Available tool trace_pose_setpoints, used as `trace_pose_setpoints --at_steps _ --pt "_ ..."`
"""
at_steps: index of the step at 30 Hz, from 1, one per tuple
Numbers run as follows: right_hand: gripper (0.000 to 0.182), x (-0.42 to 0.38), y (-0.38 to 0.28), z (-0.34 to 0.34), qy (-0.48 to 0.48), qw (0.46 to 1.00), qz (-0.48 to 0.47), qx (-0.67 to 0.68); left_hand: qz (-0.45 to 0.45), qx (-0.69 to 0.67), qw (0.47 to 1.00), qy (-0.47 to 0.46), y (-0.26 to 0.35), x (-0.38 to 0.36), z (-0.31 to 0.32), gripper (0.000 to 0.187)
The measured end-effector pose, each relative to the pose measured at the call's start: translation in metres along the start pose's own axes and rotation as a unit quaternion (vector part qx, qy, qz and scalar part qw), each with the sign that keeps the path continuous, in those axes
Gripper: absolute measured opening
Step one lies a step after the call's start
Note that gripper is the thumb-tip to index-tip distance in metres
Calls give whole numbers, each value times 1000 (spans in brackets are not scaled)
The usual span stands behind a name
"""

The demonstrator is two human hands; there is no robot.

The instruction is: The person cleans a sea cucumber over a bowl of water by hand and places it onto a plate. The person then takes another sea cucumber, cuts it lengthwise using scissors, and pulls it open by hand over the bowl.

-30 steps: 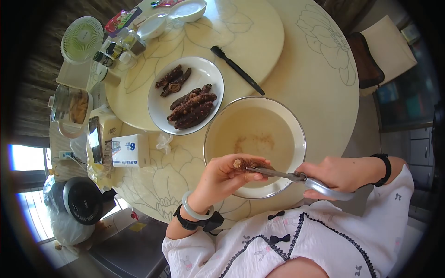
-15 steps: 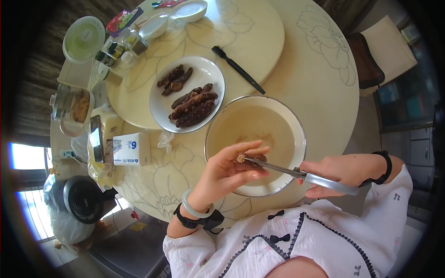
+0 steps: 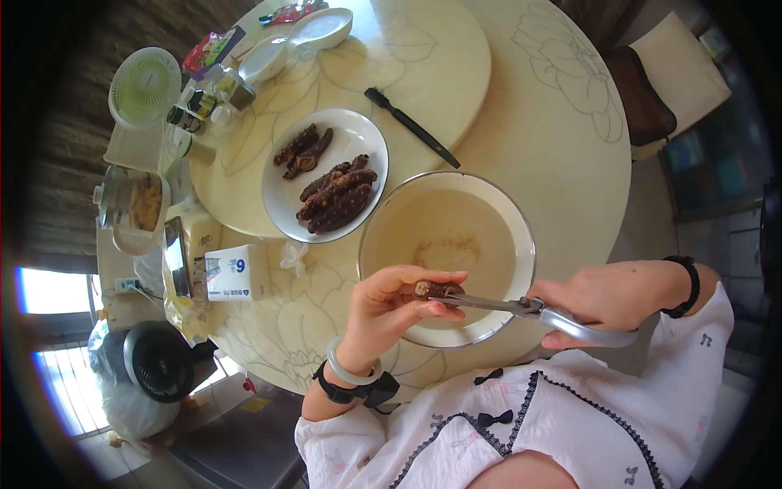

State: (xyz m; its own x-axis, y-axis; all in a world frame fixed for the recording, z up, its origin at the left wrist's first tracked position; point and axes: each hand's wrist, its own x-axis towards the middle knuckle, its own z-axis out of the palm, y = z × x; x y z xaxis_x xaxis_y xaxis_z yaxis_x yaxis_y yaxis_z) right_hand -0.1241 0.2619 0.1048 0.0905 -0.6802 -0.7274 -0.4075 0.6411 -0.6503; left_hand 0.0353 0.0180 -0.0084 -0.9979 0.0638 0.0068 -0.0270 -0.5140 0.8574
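Observation:
Between the fingers and thumb of my left hand (image 3: pixel 389 303) is a brown sea cucumber (image 3: pixel 437 290), pinched over the near left side of a basin. My right hand (image 3: pixel 599 300) is closed round the grey handles of a pair of scissors (image 3: pixel 582 328). The scissor blades point left, their tips at the sea cucumber's underside beside my left thumb. Below both hands stands the white, dark-rimmed basin (image 3: pixel 521 244), holding cloudy water with brown bits at the bottom. Several more dark, bumpy sea cucumbers (image 3: pixel 336 194) lie on a white plate (image 3: pixel 281 196) behind it.
A black brush (image 3: pixel 413 128) lies on the turntable (image 3: pixel 456 49) behind the basin. A tissue pack (image 3: pixel 236 273), a glass pot (image 3: pixel 134 204) and several jars stand to the left, with a green basket (image 3: pixel 145 85) and white bowls (image 3: pixel 322 28) further back. A chair (image 3: pixel 684 81) is at the right.
Both hands have come slightly lower and nearer my body. The sea cucumber has turned in my left fingers, and the scissors now lie flatter, their tips lower along it.

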Motion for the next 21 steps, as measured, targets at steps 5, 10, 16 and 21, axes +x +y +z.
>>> trace_pose_setpoints --at_steps 5,10,16,21 --pt "54 -4 -6 -9 -8 997 21 -69 65 8 998 -4 -5 -1 -4 33" --pt "51 -6 6 -12 -24 998 -27 -45 54 21 998 -6 -3 -1 0 36" --pt "51 -11 10 -19 -31 998 -40 -48 35 20 999 -3 -2 -3 -4 38" --pt "54 -6 9 -14 -44 997 -27 -58 27 24 999 -21 -4 -3 -3 38"
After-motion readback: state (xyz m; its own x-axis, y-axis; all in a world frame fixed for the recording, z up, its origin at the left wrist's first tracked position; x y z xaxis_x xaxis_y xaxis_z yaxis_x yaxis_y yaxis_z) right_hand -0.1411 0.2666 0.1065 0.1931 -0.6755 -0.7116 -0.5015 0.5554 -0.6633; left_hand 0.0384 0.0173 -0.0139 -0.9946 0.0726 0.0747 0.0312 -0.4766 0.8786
